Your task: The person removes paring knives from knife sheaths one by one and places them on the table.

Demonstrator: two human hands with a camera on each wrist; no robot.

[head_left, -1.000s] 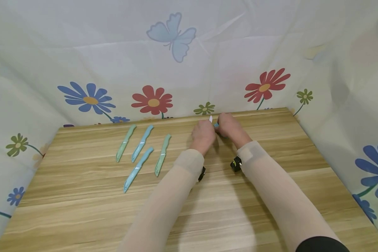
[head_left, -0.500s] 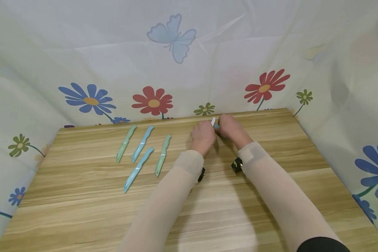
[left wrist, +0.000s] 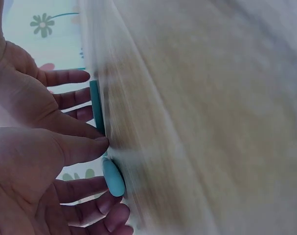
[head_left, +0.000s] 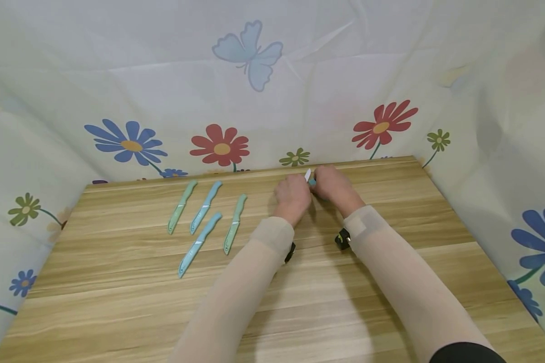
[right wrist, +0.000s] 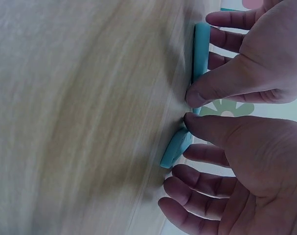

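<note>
My left hand (head_left: 292, 194) pinches the teal handle (left wrist: 113, 178) of a small knife between thumb and fingers. The knife's white blade (head_left: 308, 174) shows bare between the hands, slanting up and to the right. My right hand (head_left: 333, 182) pinches a short blue knife sheath (right wrist: 176, 148), its flat end showing in the right wrist view. Both thumbs come close together low over the wooden table's back edge. Much of the knife and sheath is hidden by the fingers.
Left of the hands lie two green sheathed knives (head_left: 181, 206) and two blue sheathed knives (head_left: 200, 244), side by side and slanted on the wooden table (head_left: 118, 302). A flower-printed curtain (head_left: 318, 101) stands behind the table and along its sides.
The bare blade between the hands has shifted slightly right and tilted more toward the right hand. Both hands keep their hold in nearly the same spot; the knives on the table stay put.
</note>
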